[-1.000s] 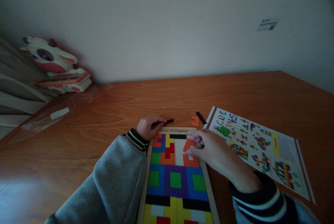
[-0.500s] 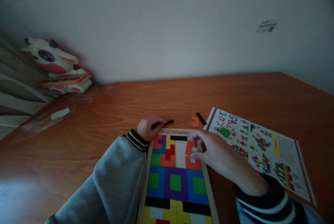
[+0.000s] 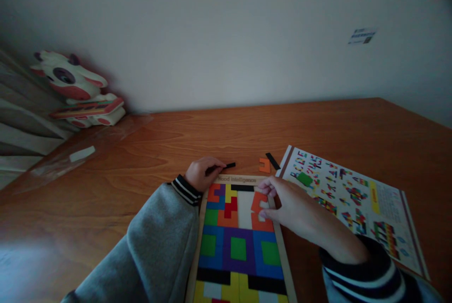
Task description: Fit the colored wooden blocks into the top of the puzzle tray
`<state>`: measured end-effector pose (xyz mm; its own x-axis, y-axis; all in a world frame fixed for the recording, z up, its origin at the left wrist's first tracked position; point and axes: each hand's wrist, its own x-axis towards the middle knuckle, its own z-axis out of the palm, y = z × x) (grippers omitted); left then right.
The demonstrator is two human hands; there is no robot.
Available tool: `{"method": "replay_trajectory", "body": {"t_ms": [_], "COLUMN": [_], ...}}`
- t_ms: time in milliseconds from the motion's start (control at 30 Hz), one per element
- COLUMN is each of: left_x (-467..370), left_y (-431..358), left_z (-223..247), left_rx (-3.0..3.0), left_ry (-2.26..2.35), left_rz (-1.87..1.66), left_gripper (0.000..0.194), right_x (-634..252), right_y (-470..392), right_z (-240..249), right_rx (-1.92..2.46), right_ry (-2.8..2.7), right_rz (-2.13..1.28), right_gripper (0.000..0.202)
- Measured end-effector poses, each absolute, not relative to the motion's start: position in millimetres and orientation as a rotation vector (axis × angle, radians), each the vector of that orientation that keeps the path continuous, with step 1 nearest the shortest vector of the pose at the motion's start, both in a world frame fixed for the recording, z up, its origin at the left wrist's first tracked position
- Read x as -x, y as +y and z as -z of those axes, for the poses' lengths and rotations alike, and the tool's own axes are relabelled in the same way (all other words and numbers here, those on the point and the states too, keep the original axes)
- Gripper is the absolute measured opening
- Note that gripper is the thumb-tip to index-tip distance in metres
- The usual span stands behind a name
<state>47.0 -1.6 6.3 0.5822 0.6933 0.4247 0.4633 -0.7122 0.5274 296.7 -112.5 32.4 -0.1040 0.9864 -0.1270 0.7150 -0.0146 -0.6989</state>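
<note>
My left hand (image 3: 203, 173) pinches a thin black bar piece (image 3: 230, 165) just past the board's top left corner. The wooden puzzle board (image 3: 247, 180), lettered "Wood Intelligence", lies below it, filled with coloured pieces apart from a pale gap (image 3: 245, 208) near the top. Over the board's upper right corner, my right hand (image 3: 282, 199) has thumb and fingers around a notched orange puzzle piece (image 3: 258, 202), which sits slightly tilted. Directly beneath that is another orange piece (image 3: 260, 222). The fingers partly cover both.
Beyond the board lie a loose orange piece (image 3: 264, 165) and a black bar (image 3: 272, 161). A printed pattern sheet (image 3: 353, 199) with a green piece (image 3: 304, 179) on it is at right. A cow-shaped toy keyboard (image 3: 84, 91) stands at the back left, near clear plastic wrapping (image 3: 52, 166).
My right hand has shifted very slightly to the right, its fingers still at the upper orange piece. The left hand keeps its hold on the black bar.
</note>
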Motion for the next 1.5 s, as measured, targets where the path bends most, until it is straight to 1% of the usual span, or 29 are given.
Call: {"method": "replay_trajectory", "body": {"t_ms": [67, 200, 300, 400, 567, 633, 800, 933, 1100, 1233, 1367, 1500], "left_x": [-46.9, -47.6, -48.3, -48.3, -47.8, -48.0, -49.2, -49.4, -49.1, -49.2, -49.3, -49.1], "left_y": [-1.5, -1.3, -1.5, -1.7, -1.8, -1.9, -2.9, -3.4, -2.4, -1.9, -2.6, -2.8], "left_z": [-6.2, -7.1, -8.2, -8.5, -6.9, -6.7, -8.4, -9.1, -6.9, -5.8, -7.2, -7.5], "left_rx": [-2.454, -2.464, -2.469, -2.477, -2.467, -2.471, -2.470, -2.471, -2.464, -2.470, -2.480, -2.472], "left_ry": [0.943, 0.948, 0.942, 0.939, 0.936, 0.938, 0.926, 0.942, 0.931, 0.933, 0.933, 0.921], "left_rz": [-0.877, -0.875, -0.889, -0.890, -0.882, -0.885, -0.907, -0.909, -0.886, -0.880, -0.883, -0.885], "left_gripper": [0.015, 0.014, 0.013, 0.013, 0.014, 0.014, 0.014, 0.013, 0.013, 0.014, 0.013, 0.013], "right_x": [-295.6, -293.3, -292.9, -294.4, -295.5, -291.9, -274.4, -264.3, -261.9, -263.8, -262.9, -264.9], "right_y": [-113.2, -113.5, -113.8, -114.4, -112.1, -110.0, -105.9, -104.9, -104.1, -104.2, -103.4, -103.3], "right_z": [-32.0, -34.3, -36.8, -40.1, -48.8, -51.0, -47.6, -42.6, -30.0, -17.8, -15.6, -23.0], "right_rx": [1.805, 1.823, 1.814, 1.782, 1.662, 1.628, 1.610, 1.615, 1.688, 1.711, 1.776, 1.732], "right_ry": [-1.816, -1.779, -1.764, -1.760, -1.740, -1.720, -1.655, -1.743, -1.838, -1.846, -1.863, -1.899], "right_rz": [-0.916, -1.048, -1.065, -1.052, -1.172, -1.163, -1.126, -1.093, -0.898, -0.711, -0.554, -0.594], "right_gripper": [0.043, 0.037, 0.035, 0.027, 0.014, 0.012, 0.013, 0.012, 0.010, 0.023, 0.027, 0.026]}}
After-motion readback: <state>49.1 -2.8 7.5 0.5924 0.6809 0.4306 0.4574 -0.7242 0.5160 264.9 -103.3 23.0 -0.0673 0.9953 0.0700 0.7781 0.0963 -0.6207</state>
